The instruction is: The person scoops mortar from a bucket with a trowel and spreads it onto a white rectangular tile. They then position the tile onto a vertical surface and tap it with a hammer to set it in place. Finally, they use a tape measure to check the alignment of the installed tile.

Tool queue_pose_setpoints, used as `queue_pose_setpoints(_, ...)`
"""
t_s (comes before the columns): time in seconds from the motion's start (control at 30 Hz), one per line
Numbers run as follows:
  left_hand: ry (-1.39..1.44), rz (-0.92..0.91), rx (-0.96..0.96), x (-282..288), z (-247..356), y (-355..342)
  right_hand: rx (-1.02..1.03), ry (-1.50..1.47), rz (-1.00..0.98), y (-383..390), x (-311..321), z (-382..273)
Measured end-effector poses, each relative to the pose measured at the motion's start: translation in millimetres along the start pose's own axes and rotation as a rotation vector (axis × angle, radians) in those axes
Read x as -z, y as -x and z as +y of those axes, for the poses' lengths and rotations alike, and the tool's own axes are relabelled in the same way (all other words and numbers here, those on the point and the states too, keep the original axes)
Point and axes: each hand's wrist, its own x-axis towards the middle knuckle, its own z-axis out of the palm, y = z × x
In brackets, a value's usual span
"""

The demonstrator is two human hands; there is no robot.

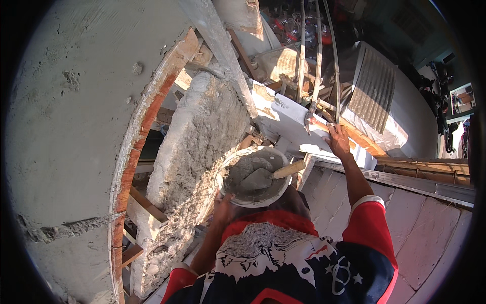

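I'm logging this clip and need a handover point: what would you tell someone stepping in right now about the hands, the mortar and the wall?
Left hand: supports the white pan of grey mortar from below, at its near rim.
Right hand: flat on the white ledge, holding nothing.
Trowel: lies in the mortar, wooden handle pointing right.
Done: the rough wall beside the pan already carries a coarse coat of mortar.
Left: the pan is still well filled; the coat is unsmoothed.
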Motion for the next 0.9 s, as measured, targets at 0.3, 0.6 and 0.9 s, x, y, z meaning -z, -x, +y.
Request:
queue_pose_setpoints(0.3,-0.698,0.095,-0.267,87.5,-61.8,0.8,-0.136,-0.128,-0.201,-15.3,8.6,-13.4)
queue_pose_setpoints(0.6,-0.115,0.211,-0.135,53.7,-55.2,17.9,0.607,-0.430,-0.081,-73.4,51.9,-274.5)
queue_pose_setpoints(0.9,0.005,0.124,-0.342,69.5,-77.4,34.4,1.362,-0.353,-0.061,-176.1,30.4,-504.4)
